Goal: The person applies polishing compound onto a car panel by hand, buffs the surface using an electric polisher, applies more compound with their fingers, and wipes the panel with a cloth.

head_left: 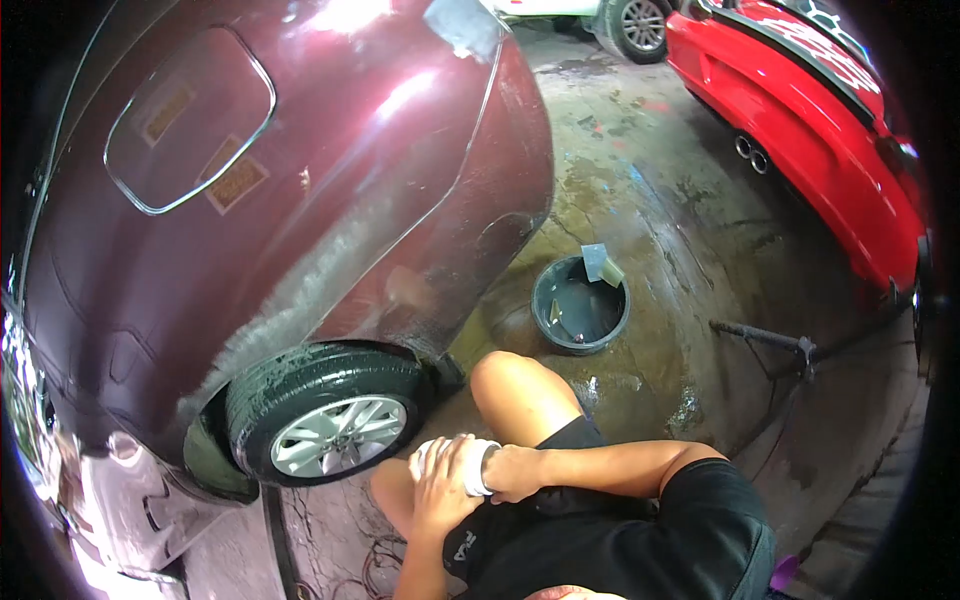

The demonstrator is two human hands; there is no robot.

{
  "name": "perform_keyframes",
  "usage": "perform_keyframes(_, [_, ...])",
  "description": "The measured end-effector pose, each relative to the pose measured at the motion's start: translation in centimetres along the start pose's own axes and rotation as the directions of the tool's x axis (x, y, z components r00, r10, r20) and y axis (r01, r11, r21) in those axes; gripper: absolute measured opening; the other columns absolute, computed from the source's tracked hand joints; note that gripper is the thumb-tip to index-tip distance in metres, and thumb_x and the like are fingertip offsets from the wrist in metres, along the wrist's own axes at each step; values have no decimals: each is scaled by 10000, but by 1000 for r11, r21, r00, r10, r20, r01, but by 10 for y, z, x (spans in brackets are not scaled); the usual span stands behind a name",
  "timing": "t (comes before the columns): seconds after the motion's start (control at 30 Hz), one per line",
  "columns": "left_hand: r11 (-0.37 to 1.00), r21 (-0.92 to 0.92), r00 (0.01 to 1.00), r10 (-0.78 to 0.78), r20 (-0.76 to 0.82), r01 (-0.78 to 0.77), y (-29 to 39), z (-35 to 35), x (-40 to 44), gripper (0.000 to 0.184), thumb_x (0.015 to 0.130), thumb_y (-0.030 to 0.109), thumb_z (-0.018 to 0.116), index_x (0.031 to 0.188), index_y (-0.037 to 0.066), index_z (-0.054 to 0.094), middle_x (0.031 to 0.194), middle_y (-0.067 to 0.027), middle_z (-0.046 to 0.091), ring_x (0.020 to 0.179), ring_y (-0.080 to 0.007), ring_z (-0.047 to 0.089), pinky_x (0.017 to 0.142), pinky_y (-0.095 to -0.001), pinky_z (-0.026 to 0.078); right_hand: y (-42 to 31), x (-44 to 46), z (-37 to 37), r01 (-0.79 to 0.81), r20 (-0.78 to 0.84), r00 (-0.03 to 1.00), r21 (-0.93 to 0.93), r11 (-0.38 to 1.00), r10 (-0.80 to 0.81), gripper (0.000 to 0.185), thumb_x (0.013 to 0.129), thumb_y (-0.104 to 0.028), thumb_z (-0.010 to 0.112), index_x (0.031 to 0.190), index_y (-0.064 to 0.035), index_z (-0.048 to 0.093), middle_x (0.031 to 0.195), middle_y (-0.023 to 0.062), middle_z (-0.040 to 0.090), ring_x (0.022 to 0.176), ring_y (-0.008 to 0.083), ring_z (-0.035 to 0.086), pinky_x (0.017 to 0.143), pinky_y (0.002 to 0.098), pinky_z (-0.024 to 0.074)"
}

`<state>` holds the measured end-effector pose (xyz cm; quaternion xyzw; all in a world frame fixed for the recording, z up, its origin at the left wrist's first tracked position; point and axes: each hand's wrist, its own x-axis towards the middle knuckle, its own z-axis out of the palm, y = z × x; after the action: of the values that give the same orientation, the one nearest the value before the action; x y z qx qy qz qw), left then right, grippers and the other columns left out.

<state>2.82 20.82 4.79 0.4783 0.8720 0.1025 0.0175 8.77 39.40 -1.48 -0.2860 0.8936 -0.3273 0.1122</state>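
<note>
Both hands meet over my lap at the bottom centre. My right hand [515, 474] is closed on a white band or roll [481, 468], which looks like tape. Touching its other side is my left hand [443, 490], its fingers bent and close together. White strips cross those fingers; whatever lies beneath them is hidden. Just left of the hands stands a car wheel [340, 437] with a silver rim. Above it, the dark red car body [400, 190] has a dull, greyish scuffed band [300, 290] along the wheel arch.
A black tub [541, 318] of water stands on the wet floor, with a grey piece [594, 262] and a greenish piece on its rim. A red car [790, 130] is at the right, near a dark metal stand [760, 333]. Cables lie on the floor at the bottom.
</note>
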Motion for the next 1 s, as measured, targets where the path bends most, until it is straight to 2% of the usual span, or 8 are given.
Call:
perform_keyframes(0.03, [1000,-9,999,-22,-44,22,0,0,2,1056,580,278,948,1518,141,485,1464,-81,589,1405,-355,493,1177,-602,320,1,1,1,-53,57,997,18,998,52,487,821,-230,845,1240,-40,684,1172,201,703,1030,406,724,908,509,595])
perform_keyframes(0.17, [939,-211,927,-313,-207,270,-21,28,3,1101,518,245,1012,1470,91,481,1332,-156,615,1316,-401,536,1118,-570,401,9,-14,12,119,-497,862,380,917,94,653,861,-208,820,1432,-110,518,1326,170,529,1034,418,712,891,516,590])
perform_keyframes(0.37, [649,-698,790,-581,-197,303,-66,105,0,1017,612,86,1000,1456,19,436,1377,-186,610,1277,-305,623,1101,-442,490,30,-32,5,413,-623,721,738,534,302,565,908,-132,829,1400,-84,556,1214,52,567,861,111,616,764,299,540])
perform_keyframes(0.53, [523,-762,641,-744,-191,380,-75,177,16,942,707,27,945,1478,8,404,1422,-188,581,1314,-275,598,1091,-431,504,52,-30,12,567,-702,633,707,422,326,526,934,-114,829,1397,-90,579,1234,1,617,821,59,577,700,236,492])
perform_keyframes(0.6, [263,-921,553,-831,-65,287,-66,207,32,863,720,38,937,1445,17,469,1358,-166,637,1245,-264,641,1050,-419,538,54,-34,14,567,-664,680,745,352,310,533,931,-106,835,1399,-101,580,1231,-10,614,831,57,572,723,240,495])
perform_keyframes(0.8, [240,-732,554,-804,218,637,-115,333,18,949,602,203,1017,1392,22,523,1244,-161,702,1127,-307,695,990,-436,575,61,-49,6,451,-492,807,870,197,325,431,955,39,743,1345,-58,587,1266,62,642,902,113,638,774,289,567])
perform_keyframes(0.9, [265,-385,389,-874,291,884,-75,339,0,1260,582,386,1023,1539,3,298,1508,-340,470,1416,-463,497,1157,-494,457,54,-49,-1,391,-443,846,894,218,297,386,970,58,714,1319,-42,585,1351,101,631,915,145,657,793,297,573])
perform_keyframes(1.0, [381,-324,470,-840,270,866,-72,366,-14,1211,635,428,990,1547,10,310,1504,-302,485,1344,-478,562,1121,-531,497,42,-38,-30,312,-358,915,921,234,188,448,968,55,717,1359,-83,550,1487,145,549,970,168,668,818,315,569])
